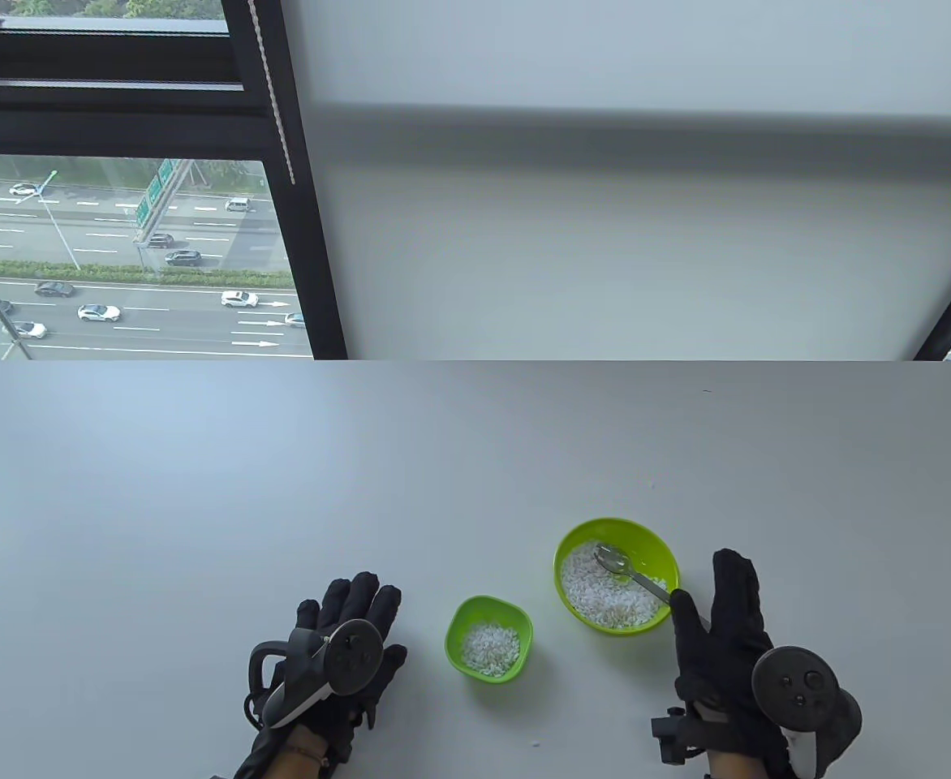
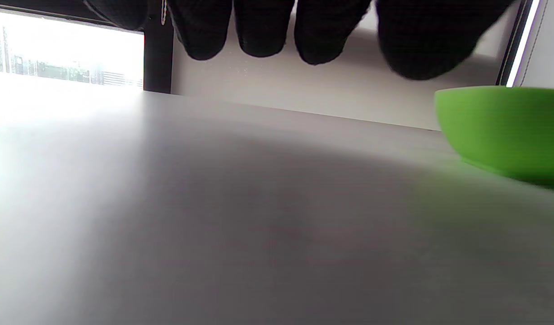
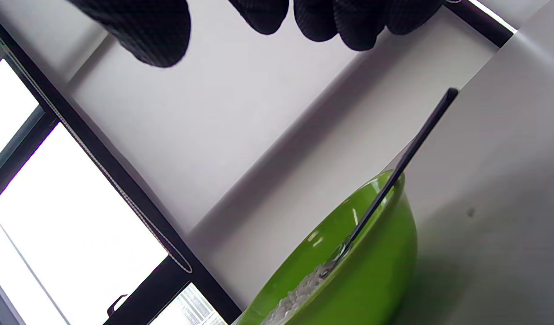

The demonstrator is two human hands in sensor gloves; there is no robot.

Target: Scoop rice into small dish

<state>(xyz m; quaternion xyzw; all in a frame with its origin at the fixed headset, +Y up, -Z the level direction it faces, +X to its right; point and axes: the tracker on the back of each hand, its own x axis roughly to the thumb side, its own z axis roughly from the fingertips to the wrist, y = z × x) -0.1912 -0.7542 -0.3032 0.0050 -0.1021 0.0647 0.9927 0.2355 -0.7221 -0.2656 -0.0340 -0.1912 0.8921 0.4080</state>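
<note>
Table view — road sign point(image 1: 151, 195) illegible.

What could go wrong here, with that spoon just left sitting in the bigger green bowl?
The spoon leans on the big bowl's rim, its handle jutting toward the right hand, which isn't gripping it. A careless bump there might flip it and scatter rice. The small dish is light-looking and unheld by the left hand, so it may slide during pouring.
</note>
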